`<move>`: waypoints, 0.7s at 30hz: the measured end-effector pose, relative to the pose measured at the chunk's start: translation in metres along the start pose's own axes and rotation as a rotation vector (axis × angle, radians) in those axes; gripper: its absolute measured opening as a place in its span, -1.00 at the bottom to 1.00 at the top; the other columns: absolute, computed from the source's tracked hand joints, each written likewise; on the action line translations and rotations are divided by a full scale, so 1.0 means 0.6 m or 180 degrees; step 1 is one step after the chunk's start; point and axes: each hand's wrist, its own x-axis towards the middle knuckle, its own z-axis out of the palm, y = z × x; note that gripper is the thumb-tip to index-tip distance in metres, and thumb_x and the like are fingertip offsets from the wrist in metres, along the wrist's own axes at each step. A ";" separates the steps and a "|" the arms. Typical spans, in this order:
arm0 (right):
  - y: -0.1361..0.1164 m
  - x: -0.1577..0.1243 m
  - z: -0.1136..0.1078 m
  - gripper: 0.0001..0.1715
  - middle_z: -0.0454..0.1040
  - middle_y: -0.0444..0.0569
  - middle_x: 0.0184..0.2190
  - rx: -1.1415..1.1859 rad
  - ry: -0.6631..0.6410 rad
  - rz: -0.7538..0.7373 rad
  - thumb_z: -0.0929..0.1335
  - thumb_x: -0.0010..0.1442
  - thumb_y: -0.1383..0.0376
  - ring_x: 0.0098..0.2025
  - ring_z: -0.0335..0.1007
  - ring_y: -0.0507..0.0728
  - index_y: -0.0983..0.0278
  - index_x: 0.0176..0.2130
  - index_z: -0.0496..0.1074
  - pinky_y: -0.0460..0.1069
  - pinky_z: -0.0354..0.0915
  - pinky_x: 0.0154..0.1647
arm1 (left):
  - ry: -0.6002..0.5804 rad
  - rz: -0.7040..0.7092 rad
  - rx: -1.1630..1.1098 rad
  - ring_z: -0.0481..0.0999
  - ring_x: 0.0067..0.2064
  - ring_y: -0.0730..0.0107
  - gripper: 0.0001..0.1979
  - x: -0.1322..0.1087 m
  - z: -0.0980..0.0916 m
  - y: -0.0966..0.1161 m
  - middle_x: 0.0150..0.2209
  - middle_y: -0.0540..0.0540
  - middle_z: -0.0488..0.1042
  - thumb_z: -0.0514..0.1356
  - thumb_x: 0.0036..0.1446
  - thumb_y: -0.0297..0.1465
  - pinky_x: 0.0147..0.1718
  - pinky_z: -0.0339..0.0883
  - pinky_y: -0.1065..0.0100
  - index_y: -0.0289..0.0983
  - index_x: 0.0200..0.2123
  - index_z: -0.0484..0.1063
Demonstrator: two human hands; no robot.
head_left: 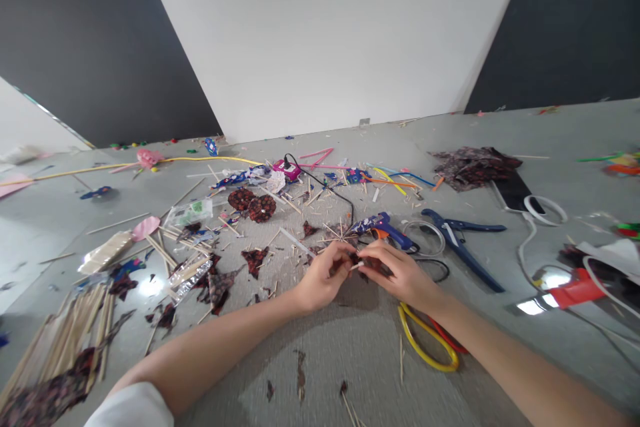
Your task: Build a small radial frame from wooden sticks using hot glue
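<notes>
My left hand [327, 273] and my right hand [397, 270] meet at the middle of the work surface, their fingertips pinched together. Between them is a short pale wooden stick [356, 267] with a whitish end, and a scrap of dark patterned fabric seems to be at the fingers. The fingers partly cover it. Just beyond the right hand lies a blue glue gun [387, 230] with an orange trigger. Dark blue cutters [465, 250] rest to the right. A yellow looped handle [430, 347] shows beside the right forearm, with a red one partly under it.
Wooden sticks [70, 333] are piled at the left front. Fabric scraps [256, 260] and two round patterned fabric pieces [261, 208] lie left of the hands. Folded dark fabric [473, 167] and a phone [517, 192] sit at the back right. A black cable [325, 185] runs behind the glue gun.
</notes>
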 end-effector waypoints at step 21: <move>-0.002 0.001 -0.001 -0.75 0.56 0.01 -0.11 0.0021 -0.0029 -0.0052 0.38 0.45 0.28 -0.14 0.56 0.11 0.17 0.11 0.46 0.00 0.51 -0.07 | -0.0007 0.0006 -0.0012 0.40 -0.28 0.36 -0.65 0.000 0.001 0.001 -0.34 -0.05 0.40 0.12 0.45 -0.13 -0.27 0.26 0.37 -0.27 0.08 0.34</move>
